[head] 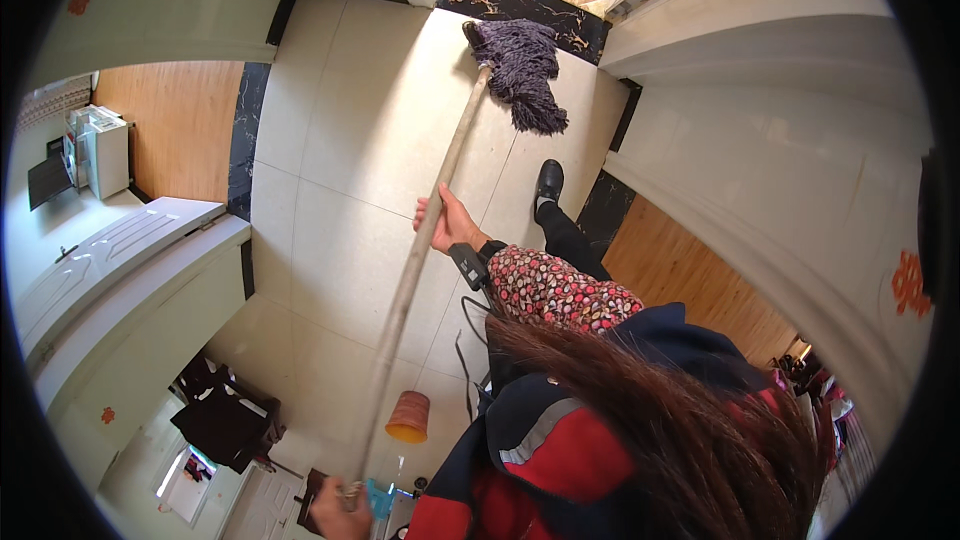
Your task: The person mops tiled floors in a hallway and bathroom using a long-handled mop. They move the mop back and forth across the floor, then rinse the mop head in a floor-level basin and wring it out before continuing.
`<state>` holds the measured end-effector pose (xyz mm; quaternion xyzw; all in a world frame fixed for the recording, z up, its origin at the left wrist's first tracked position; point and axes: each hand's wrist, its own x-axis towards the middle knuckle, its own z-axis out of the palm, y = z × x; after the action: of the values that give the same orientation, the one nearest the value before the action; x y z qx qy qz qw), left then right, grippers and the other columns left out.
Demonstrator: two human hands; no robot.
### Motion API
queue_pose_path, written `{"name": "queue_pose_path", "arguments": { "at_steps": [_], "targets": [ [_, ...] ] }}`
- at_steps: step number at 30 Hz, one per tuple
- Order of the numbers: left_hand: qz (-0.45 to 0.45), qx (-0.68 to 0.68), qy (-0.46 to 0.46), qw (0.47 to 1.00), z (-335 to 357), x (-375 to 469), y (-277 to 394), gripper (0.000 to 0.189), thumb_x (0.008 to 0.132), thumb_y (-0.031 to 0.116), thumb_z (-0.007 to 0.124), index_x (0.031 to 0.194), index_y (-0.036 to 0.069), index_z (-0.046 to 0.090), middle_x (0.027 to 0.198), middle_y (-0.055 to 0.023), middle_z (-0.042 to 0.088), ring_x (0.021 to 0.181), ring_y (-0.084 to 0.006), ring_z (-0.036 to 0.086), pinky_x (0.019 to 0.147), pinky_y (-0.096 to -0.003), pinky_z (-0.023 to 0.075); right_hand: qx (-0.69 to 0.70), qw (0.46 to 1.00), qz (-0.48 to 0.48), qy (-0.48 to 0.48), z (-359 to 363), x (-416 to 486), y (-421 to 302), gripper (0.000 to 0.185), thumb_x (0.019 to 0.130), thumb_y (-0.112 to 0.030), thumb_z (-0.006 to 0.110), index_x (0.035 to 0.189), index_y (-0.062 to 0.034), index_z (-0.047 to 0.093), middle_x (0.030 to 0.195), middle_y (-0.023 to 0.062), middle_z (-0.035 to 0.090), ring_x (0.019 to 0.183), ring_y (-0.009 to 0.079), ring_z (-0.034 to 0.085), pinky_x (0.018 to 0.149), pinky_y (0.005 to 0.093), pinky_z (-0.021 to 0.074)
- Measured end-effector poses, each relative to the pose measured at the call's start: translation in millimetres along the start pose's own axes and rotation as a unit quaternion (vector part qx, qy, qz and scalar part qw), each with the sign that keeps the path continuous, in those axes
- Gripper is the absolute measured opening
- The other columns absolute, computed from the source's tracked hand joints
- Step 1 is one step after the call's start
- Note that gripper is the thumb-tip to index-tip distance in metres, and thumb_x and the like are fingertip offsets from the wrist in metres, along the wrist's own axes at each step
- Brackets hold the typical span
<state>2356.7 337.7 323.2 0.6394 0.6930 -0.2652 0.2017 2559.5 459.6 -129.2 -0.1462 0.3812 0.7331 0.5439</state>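
A long wooden pole of a string mop [439, 195] slants across the view, with both hands on it. My right hand [452, 221], at the end of a floral sleeve, wraps the middle of the pole with its thumb along the side. Near the pole's upper end, my left hand [341, 514] is closed, blurred and partly cut off by the bottom of the view. The dark grey-purple mop head [525, 67] lies spread on pale floor tiles [330, 135], close to a black marbled threshold strip [517, 4].
A reddish bucket-like container [409, 416] stands near the pole's upper end. An open white door [127, 247] and wood flooring [180, 127] are at the left. A dark chair [221, 424] stands lower left. My black shoe [550, 180] is beside the mop head; walls flank the passage.
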Motion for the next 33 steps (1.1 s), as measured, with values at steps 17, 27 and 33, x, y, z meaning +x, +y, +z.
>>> {"name": "queue_pose_path", "arguments": {
  "at_steps": [17,27,33],
  "targets": [
    [-0.164,-0.192,-0.191,0.949,196,-54,-280,0.022,0.081,0.022,0.063,0.086,0.002,0.058,0.068,-0.0174,0.06,0.055,-0.0275,0.054,0.049,-0.0361,0.0432,-0.409,0.859,-0.045,0.306,-189,-53,301,0.037,0.084,-0.026,0.053,0.053,-0.0044,0.052,0.051,0.0099,0.056,0.04,0.0217,0.052,0.039,0.0348,0.0419],
    [-0.153,-0.202,-0.194,0.948,207,5,-245,0.021,0.081,0.021,0.063,0.085,0.001,0.057,0.069,-0.0175,0.06,0.053,-0.0299,0.054,0.048,-0.0368,0.0428,-0.609,0.726,0.182,0.262,-260,-51,361,0.024,0.078,-0.015,0.054,0.065,0.0028,0.063,0.064,0.0101,0.064,0.057,0.019,0.062,0.054,0.0303,0.0495],
    [-0.124,-0.211,-0.189,0.951,199,36,-215,0.02,0.081,0.02,0.062,0.084,0.001,0.056,0.07,-0.0175,0.06,0.053,-0.0313,0.053,0.048,-0.0372,0.0426,-0.619,0.764,0.063,0.171,-232,-37,299,0.021,0.075,-0.014,0.055,0.071,0.0063,0.061,0.063,0.0114,0.063,0.057,0.0215,0.063,0.054,0.0315,0.0501]
  ]
}}
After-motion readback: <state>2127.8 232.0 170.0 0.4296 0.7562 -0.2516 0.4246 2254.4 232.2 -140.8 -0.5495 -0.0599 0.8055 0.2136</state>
